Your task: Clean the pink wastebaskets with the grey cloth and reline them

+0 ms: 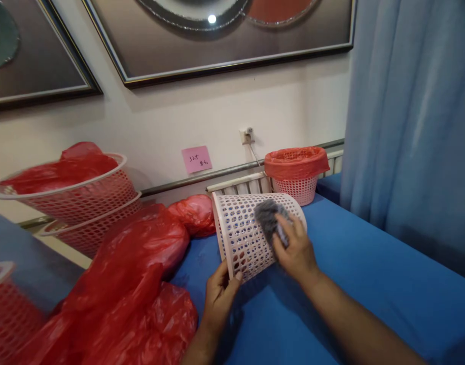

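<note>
A pale pink plastic wastebasket (240, 223) with a mesh of holes lies on its side above the blue-covered surface (342, 284). My left hand (219, 291) grips its rim at the near lower edge, thumb outside and fingers partly hidden inside. In my right hand (296, 248) is a bunched grey cloth (268, 215), pressed against the basket's outer wall toward its base. The fingers of that hand are bent over the cloth.
Red plastic bags (141, 268) are heaped on the left. Beside them stand stacked baskets (99, 200) holding red plastic, and another basket (11, 314) at the left edge. A red-lined basket (296, 172) stands at the back, near a blue curtain (410, 132).
</note>
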`<state>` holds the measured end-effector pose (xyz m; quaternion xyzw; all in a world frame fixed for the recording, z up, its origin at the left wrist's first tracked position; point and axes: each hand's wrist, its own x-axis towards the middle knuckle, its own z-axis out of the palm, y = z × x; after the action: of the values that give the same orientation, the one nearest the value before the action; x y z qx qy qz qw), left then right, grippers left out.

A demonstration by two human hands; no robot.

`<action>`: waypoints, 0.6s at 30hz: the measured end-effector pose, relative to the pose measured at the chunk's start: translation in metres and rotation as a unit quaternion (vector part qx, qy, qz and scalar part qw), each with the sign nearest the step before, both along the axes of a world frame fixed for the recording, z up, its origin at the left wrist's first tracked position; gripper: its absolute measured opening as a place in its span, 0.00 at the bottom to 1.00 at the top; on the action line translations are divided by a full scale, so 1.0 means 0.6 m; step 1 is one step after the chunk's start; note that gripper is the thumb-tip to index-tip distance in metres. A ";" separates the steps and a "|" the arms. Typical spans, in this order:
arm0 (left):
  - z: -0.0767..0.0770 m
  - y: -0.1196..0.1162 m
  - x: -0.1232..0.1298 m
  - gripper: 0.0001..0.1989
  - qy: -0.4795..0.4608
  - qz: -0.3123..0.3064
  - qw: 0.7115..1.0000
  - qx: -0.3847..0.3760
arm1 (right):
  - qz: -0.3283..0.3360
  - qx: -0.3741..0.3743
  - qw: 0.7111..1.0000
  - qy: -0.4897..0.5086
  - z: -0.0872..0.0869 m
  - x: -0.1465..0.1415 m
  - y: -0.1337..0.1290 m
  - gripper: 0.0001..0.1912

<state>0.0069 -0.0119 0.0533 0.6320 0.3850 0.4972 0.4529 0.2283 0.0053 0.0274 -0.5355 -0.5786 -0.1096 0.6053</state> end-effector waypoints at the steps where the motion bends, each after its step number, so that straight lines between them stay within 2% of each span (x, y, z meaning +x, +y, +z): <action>1: -0.002 0.001 0.002 0.23 0.008 0.004 1.000 0.006 | -0.039 -0.034 0.998 0.046 0.000 0.026 0.016 0.25; 4: -0.011 -0.001 0.013 0.26 0.053 0.014 0.998 0.036 | -0.099 -0.140 0.975 0.142 -0.003 0.085 0.051 0.27; 6: -0.017 -0.005 0.022 0.28 0.092 0.000 0.994 0.058 | -0.091 -0.156 0.970 0.165 -0.005 0.089 0.055 0.28; 8: -0.023 -0.009 0.031 0.27 0.121 -0.024 0.989 0.081 | -0.041 -0.110 0.983 0.139 -0.004 0.056 0.036 0.28; 10: -0.029 -0.011 0.036 0.25 0.133 -0.038 0.985 0.102 | 0.043 -0.031 0.997 0.064 -0.002 0.002 -0.001 0.27; 12: -0.034 -0.011 0.036 0.23 0.133 -0.051 0.984 0.109 | 0.131 0.042 0.990 -0.020 -0.002 -0.048 -0.040 0.29; 14: -0.038 -0.008 0.033 0.22 0.131 -0.064 0.984 0.104 | 0.185 0.086 0.977 -0.065 -0.003 -0.074 -0.061 0.31; 16: -0.042 -0.003 0.028 0.23 0.140 -0.069 0.983 0.096 | 0.168 0.079 0.981 -0.059 -0.007 -0.065 -0.052 0.30; 18: -0.044 0.002 0.024 0.25 0.151 -0.069 0.982 0.092 | 0.087 0.027 0.996 -0.003 -0.012 -0.027 -0.018 0.26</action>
<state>0.0210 -0.0104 0.0270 0.7640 0.3571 0.3963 0.3628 0.2118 -0.0057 0.0204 -0.4664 -0.6216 -0.0735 0.6251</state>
